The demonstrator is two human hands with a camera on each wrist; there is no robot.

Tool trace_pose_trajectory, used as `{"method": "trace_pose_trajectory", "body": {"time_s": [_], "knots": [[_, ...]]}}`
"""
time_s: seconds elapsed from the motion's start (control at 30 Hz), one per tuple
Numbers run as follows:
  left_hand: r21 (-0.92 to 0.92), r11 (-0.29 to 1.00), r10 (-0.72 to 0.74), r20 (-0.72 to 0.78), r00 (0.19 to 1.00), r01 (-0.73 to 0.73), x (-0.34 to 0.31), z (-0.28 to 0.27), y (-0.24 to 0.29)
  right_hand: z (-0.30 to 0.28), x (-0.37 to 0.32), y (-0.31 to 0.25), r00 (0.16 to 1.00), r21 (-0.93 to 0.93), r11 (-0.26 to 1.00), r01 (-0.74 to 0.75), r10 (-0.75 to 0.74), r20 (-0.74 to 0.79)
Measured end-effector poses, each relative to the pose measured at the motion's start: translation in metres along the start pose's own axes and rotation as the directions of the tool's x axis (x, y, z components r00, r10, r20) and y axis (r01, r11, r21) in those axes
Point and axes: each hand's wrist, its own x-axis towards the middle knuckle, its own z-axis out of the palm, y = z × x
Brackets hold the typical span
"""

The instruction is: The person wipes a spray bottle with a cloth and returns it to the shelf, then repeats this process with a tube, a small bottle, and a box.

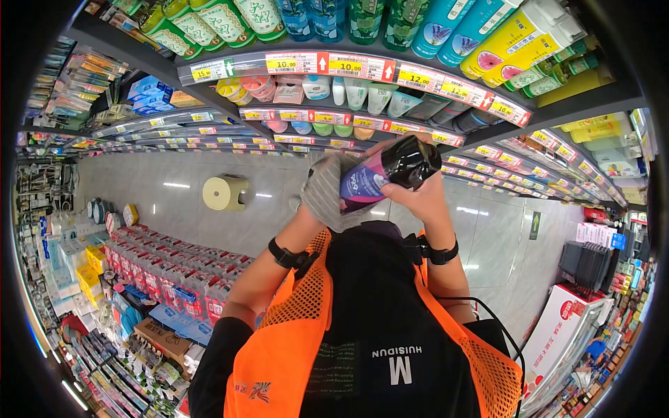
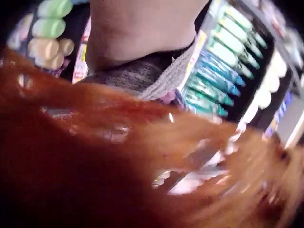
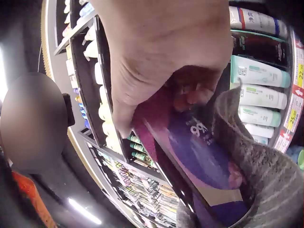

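A purple bottle (image 1: 364,178) with a glossy black end (image 1: 412,161) is held up at a tilt before the shelf. My right hand (image 1: 422,200) grips it near the black end, thumb across the side. A grey striped cloth (image 1: 326,187) wraps the other end, pressed there by my left hand (image 1: 305,217), whose fingers the cloth hides. In the right wrist view the purple label (image 3: 202,142) shows below my curled right fingers, with the cloth (image 3: 266,175) folded round the bottle's side. A brown glossy blur fills most of the left wrist view, below the cloth (image 2: 137,76).
Close ahead, a shelf edge with price tags (image 1: 348,66) carries upright bottles (image 1: 265,17); tubes (image 1: 380,97) stand on the level below. A pale yellow stool (image 1: 224,192) stands on the grey floor. Red packs (image 1: 174,268) are stacked to the left, a white box (image 1: 561,341) to the right.
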Motion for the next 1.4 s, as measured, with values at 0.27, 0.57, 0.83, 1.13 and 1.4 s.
{"method": "trace_pose_trajectory", "body": {"time_s": [0.27, 0.57, 0.83, 1.13, 1.4], "knots": [[-0.089, 0.996, 0.001, 0.214, 0.977, 0.018, -0.019, 0.044, 0.023, -0.005, -0.001, -0.038, 0.96, -0.445, 0.882, 0.156, -0.03, 0.278], [0.243, 0.969, -0.08, 0.159, 0.984, 0.04, -0.02, 0.028, 0.027, -0.011, -0.005, -0.04, 0.965, -0.424, 0.892, 0.157, -0.046, 0.259], [0.331, 0.943, -0.013, 0.112, 0.994, -0.025, -0.026, 0.041, 0.033, -0.005, -0.004, -0.037, 0.961, -0.543, 0.81, 0.222, -0.087, 0.263], [0.341, 0.931, 0.146, -0.011, 0.989, -0.133, -0.023, 0.029, 0.028, -0.001, -0.002, -0.032, 0.961, -0.604, 0.765, 0.224, -0.07, 0.267], [0.434, 0.887, 0.206, -0.064, 0.976, -0.159, -0.026, 0.01, 0.027, -0.011, -0.003, -0.025, 0.979, -0.524, 0.837, 0.158, -0.063, 0.193]]}}
